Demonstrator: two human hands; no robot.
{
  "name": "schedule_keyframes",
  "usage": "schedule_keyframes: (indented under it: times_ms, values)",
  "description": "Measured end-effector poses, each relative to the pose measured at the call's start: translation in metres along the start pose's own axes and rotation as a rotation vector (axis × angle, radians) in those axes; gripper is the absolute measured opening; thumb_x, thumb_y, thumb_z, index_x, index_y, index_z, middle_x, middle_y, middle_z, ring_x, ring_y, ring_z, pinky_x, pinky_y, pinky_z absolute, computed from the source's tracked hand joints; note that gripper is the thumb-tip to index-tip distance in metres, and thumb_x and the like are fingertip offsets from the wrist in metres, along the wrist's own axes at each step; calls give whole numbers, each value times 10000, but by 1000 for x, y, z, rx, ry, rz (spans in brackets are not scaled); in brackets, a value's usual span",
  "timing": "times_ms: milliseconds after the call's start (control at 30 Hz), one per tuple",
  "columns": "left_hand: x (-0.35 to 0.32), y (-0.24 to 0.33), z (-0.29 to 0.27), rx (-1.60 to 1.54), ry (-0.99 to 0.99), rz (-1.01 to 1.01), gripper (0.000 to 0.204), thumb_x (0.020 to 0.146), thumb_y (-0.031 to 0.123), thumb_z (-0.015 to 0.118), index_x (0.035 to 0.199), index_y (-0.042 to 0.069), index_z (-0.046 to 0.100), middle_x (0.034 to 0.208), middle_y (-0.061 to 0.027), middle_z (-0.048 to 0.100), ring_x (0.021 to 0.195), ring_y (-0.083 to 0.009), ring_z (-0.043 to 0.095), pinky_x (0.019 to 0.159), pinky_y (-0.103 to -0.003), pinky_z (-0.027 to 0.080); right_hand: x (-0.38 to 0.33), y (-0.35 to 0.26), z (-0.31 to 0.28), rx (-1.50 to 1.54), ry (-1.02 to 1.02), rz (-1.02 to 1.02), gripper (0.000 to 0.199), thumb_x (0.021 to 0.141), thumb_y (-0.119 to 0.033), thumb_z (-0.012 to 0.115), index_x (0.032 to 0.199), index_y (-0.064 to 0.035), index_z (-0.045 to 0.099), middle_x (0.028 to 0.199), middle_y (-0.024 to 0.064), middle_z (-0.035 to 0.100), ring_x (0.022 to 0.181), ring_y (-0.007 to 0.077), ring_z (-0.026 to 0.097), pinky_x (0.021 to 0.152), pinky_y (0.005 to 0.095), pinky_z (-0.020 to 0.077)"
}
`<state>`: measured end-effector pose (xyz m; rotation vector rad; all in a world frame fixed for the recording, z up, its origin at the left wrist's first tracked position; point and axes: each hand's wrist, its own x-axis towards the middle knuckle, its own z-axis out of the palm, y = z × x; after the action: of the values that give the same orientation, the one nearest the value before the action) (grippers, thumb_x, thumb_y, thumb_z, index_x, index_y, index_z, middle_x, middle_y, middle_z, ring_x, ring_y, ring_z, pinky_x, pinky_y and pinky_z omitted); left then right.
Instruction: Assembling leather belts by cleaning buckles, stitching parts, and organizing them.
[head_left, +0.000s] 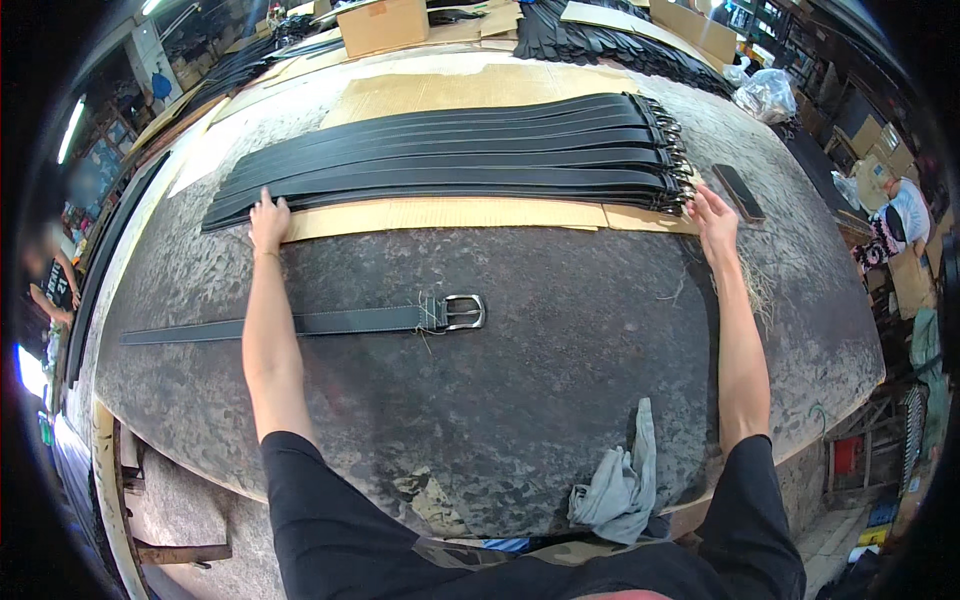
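Blk belts btwn hands, lettered shirt bkgd L.

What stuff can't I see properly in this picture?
All in the head view:
Pile of belts: upper ones hide the lower.
Lone belt: left forearm covers part.
Pile's buckles: overlapping, too small to count.
Right hand: too small to tell its grip.
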<state>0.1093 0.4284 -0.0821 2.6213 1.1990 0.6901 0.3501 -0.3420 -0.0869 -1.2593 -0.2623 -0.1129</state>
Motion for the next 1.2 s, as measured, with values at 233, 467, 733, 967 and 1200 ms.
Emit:
schedule_keyframes:
  times_ms: [233,467,733,967,1200]
  values:
    - [-47,64,-4,49,139,-78,532,920,429,444,1368,161,548,1472,-207,405,1403,-363,317,1080,-597,292,-5,-7,-19,-314,129,-114,418,920,-193,705,1239,50,586,1090,108,665,822,162,665,709,268,544]
    - [-45,66,5,-109,154,492,617,851,522,605,1308,108,599,1369,-152,539,1324,-312,446,1076,-503,355,-10,-2,0,-526,115,-207,429,887,-202,741,1220,33,606,983,45,660,742,75,590,657,217,481]
    - [-58,76,-14,-185,123,498,628,708,572,751,1043,40,752,1277,-149,603,1234,-324,513,1045,-432,420,-15,-11,11,-611,152,-215,431,877,-200,744,1242,-13,611,975,34,669,672,67,565,581,217,449]
    - [-67,79,-17,-211,131,566,758,637,622,799,1146,67,712,1304,-153,594,1261,-337,502,1052,-457,415,-26,-20,23,-932,190,-219,453,872,-313,733,1230,-54,634,856,62,679,662,94,593,612,269,464]
    - [-52,62,-8,-172,175,442,847,596,640,809,1218,84,662,1302,-141,599,1253,-331,511,1034,-469,400,-30,-21,35,-1166,275,-396,519,847,-423,731,1174,-24,664,1115,168,690,896,278,678,828,376,508]
